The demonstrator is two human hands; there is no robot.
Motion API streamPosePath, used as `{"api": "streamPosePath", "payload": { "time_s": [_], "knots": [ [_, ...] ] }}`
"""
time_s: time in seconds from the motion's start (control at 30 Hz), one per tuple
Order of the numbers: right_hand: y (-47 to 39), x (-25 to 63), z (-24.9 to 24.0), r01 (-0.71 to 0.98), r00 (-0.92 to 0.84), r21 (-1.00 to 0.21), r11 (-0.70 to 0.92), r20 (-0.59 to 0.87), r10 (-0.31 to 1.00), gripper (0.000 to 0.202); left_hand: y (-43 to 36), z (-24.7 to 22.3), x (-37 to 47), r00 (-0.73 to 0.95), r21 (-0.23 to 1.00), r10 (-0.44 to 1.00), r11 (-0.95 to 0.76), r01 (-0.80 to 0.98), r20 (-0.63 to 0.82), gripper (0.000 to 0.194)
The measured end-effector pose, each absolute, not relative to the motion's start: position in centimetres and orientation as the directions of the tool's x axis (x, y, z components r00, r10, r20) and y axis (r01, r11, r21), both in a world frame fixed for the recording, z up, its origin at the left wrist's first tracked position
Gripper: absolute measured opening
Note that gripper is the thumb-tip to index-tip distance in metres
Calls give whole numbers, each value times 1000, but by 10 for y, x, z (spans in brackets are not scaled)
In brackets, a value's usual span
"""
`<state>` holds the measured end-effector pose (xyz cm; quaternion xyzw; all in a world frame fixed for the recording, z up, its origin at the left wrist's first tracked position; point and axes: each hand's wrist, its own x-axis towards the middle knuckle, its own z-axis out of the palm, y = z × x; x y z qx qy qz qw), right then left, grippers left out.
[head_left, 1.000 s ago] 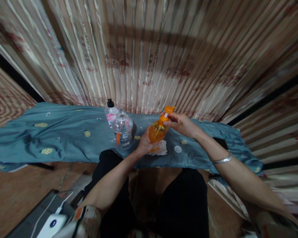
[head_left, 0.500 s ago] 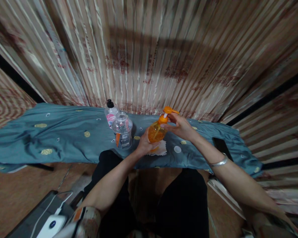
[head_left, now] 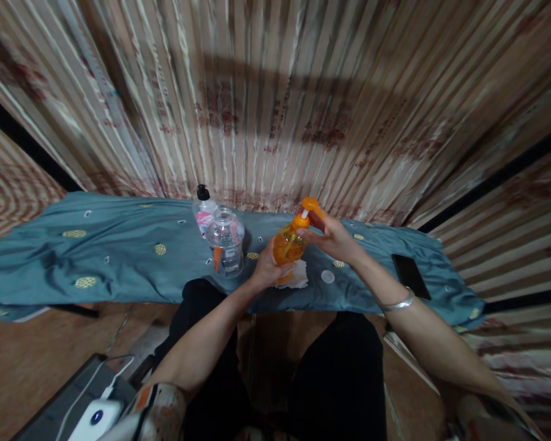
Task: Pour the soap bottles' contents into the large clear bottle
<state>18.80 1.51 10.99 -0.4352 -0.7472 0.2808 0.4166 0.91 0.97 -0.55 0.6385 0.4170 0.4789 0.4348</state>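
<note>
An orange pump bottle (head_left: 290, 244) with amber liquid leans to the right above a piece of white paper (head_left: 298, 274). My left hand (head_left: 269, 264) is wrapped around its lower body. At its neck, my right hand (head_left: 328, 236) has its fingers closed on the orange pump collar (head_left: 300, 222); the pump head's spout points to the right, over those fingers. To the left of the hands stands a clear open-mouthed plastic bottle (head_left: 227, 245) with an orange label patch. Just behind it is a clear bottle with a black cap and pink label (head_left: 204, 211).
A blue-green cloth (head_left: 128, 257) covers the narrow table. Right of the paper lies a small whitish disc (head_left: 327, 277), and farther right a dark phone (head_left: 411, 275). A striped curtain (head_left: 275, 110) hangs behind. At lower left sits a white device with a cable (head_left: 96, 419).
The pump head's spout has turned a little toward me, and my right hand and wrist have shifted slightly down and left. My left hand keeps its hold on the bottle.
</note>
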Motion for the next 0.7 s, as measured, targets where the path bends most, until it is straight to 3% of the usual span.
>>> {"api": "streamPosePath", "payload": {
  "time_s": [0.13,0.27,0.37,0.5,0.7],
  "knots": [
    [15,189,113,463,-252,-763,450,374,893,34,11,-8,9,196,954,947,-279,111,254,80],
    [15,187,113,522,-161,-744,417,394,905,41,12,-10,8,200,956,949,-269,114,244,79],
    [14,186,116,483,-220,-751,450,393,893,49,12,-11,9,194,962,953,-256,98,234,80],
    [14,187,118,455,-292,-757,470,372,881,38,11,-11,10,205,963,947,-264,50,249,82],
    [15,186,113,532,-158,-736,419,400,903,44,11,-10,9,200,962,951,-257,90,236,82]
  ]
}}
